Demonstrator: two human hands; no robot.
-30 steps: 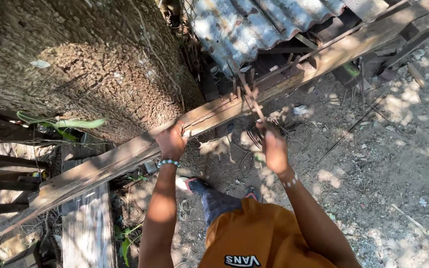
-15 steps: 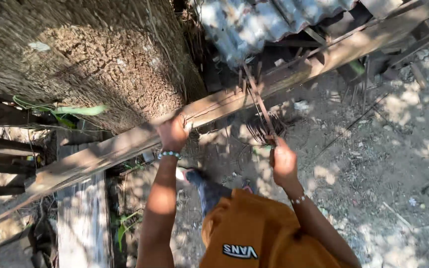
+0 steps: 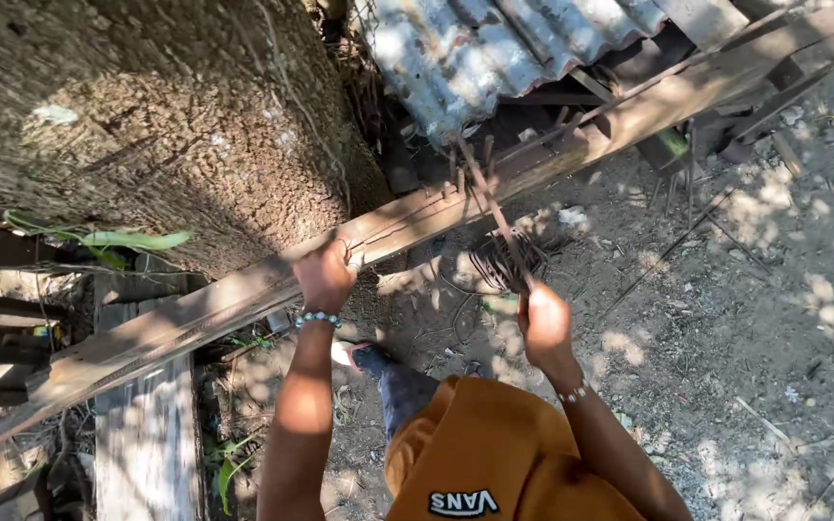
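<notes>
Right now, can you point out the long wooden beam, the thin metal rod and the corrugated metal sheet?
long wooden beam (image 3: 195,314), head view, on its sunlit top face left of the left hand.
thin metal rod (image 3: 494,217), head view, mid-shaft above the right hand.
corrugated metal sheet (image 3: 494,48), head view, on its ridged middle.

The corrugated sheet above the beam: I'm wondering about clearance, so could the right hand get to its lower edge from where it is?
Probably yes. The right hand grips a thin rod that runs up toward the sheet, and only the wooden beam crosses between them. The space above the beam looks free.
</notes>
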